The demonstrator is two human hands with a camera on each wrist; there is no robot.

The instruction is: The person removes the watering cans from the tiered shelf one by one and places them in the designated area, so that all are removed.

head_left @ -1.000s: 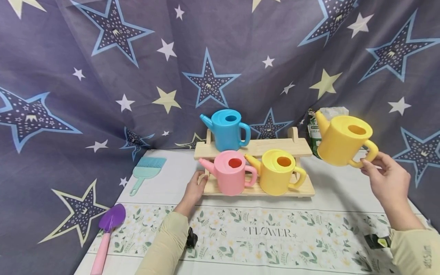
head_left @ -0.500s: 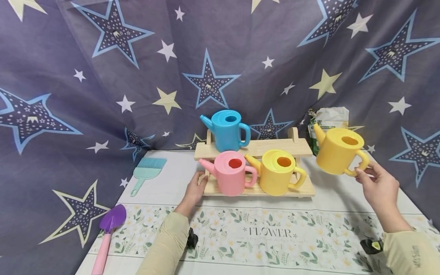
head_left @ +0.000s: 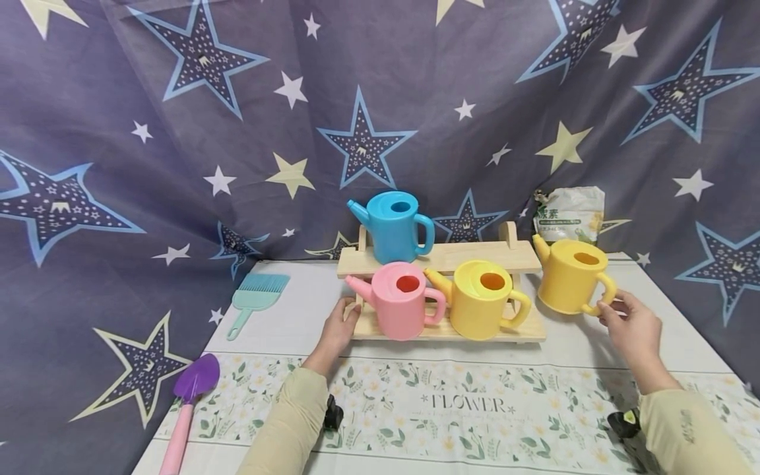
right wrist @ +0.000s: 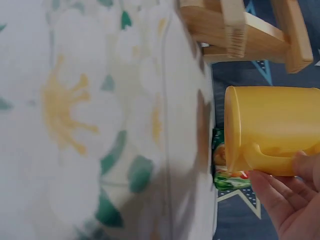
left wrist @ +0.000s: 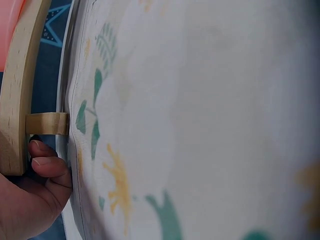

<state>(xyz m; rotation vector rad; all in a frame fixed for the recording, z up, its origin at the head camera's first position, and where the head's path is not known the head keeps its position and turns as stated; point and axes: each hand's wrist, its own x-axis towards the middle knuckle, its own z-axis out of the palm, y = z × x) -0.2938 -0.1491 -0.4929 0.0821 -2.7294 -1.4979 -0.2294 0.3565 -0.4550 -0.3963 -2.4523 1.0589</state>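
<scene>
My right hand [head_left: 635, 330] pinches the handle of a yellow watering can [head_left: 567, 280], to the right of a two-tier wooden shelf [head_left: 475, 253]. In the right wrist view the can's base [right wrist: 232, 130] appears slightly above the tabletop. With curled fingers my left hand [head_left: 340, 324] grips the left end of the shelf's lower plank; the left wrist view shows its fingers beside a short wooden leg [left wrist: 47, 123]. On the lower tier stand a pink watering can [head_left: 394, 315] and a second yellow watering can [head_left: 475, 315]. A blue watering can [head_left: 390, 231] occupies the upper tier's left part.
Behind the held can is a white and green bag [head_left: 572, 211] against the starred cloth backdrop [head_left: 415, 66]. A turquoise brush [head_left: 255, 300] and a purple trowel with a pink handle [head_left: 184, 409] lie at the left. A flower-printed cloth [head_left: 463, 429] covers the table.
My right hand has carried the yellow watering can down and to the left, closer to the shelf, uncovering more of the bag. My left hand has stayed on the shelf's end.
</scene>
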